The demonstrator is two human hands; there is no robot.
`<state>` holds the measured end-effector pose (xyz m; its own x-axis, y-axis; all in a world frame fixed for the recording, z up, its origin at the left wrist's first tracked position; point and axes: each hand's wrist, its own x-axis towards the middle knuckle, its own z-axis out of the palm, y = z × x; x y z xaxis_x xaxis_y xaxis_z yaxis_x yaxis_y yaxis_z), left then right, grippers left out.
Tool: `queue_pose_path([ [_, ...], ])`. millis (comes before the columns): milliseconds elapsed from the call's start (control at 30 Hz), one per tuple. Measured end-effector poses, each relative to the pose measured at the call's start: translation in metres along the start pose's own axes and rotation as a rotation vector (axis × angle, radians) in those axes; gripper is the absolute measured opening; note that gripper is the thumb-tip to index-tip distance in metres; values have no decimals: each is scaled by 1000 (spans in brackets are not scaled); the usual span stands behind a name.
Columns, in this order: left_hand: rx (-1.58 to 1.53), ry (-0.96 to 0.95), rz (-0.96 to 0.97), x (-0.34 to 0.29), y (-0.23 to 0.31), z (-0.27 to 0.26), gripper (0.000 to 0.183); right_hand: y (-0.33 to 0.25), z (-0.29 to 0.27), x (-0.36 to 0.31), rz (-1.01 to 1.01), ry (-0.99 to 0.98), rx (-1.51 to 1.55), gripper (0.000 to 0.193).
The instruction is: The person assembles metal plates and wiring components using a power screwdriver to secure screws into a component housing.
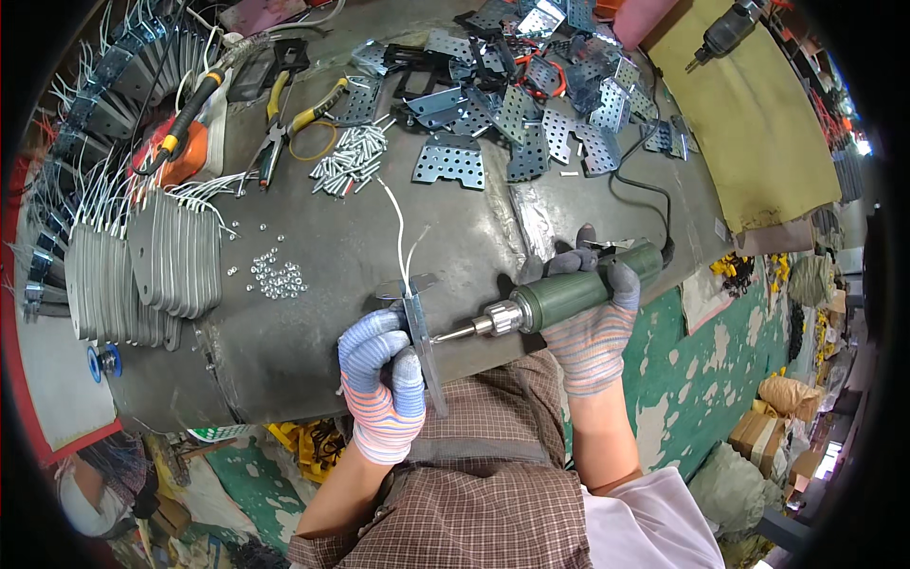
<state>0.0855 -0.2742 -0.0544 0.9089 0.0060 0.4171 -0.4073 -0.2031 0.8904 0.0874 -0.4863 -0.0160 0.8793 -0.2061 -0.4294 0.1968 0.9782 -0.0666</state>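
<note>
My left hand [384, 379], in a striped knit glove, is closed on a flat metal plate [423, 353] held on edge near the bench's front. Two white wires [399, 228] rise from the plate's far end. My right hand [592, 322], gloved too, grips a green electric screwdriver [569, 300] with a silver chuck. Its bit points left, and the tip meets or nearly meets the plate's face; I cannot tell which. Past the plate, left of centre, lie a pile of small nuts [278, 275] and a heap of screws [351, 159].
Perforated metal brackets [450, 161] are heaped at the back. Stacked grey plates with white wires [175, 256] stand at the left. Pliers [275, 133] and a soldering iron [190, 112] lie at the back left. The screwdriver's black cord [654, 185] runs to the back right. A second power driver [728, 34] is at the upper right.
</note>
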Motion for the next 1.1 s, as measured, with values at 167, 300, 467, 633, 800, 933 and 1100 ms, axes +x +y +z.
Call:
queue_pose_path([
  [167,154,-71,106,7,8,-3,18,0,-3,2,-17,-34,-45,40],
  [300,234,-201,134,19,13,-16,18,-5,-4,2,-23,-12,-99,48],
  [467,935,-39,155,50,4,-59,23,-8,-6,2,-10,-48,-131,49],
  [633,995,-225,234,69,-14,-81,17,-8,-8,4,-4,-69,-144,54],
  [800,977,-311,186,83,-11,-81,12,-8,-5,2,-14,-73,-170,54],
  [933,18,-73,-531,49,5,-66,12,-6,-3,1,-34,-75,-143,49],
  [1100,-821,-66,-857,16,31,-28,16,-2,3,-2,-34,-84,-137,50],
])
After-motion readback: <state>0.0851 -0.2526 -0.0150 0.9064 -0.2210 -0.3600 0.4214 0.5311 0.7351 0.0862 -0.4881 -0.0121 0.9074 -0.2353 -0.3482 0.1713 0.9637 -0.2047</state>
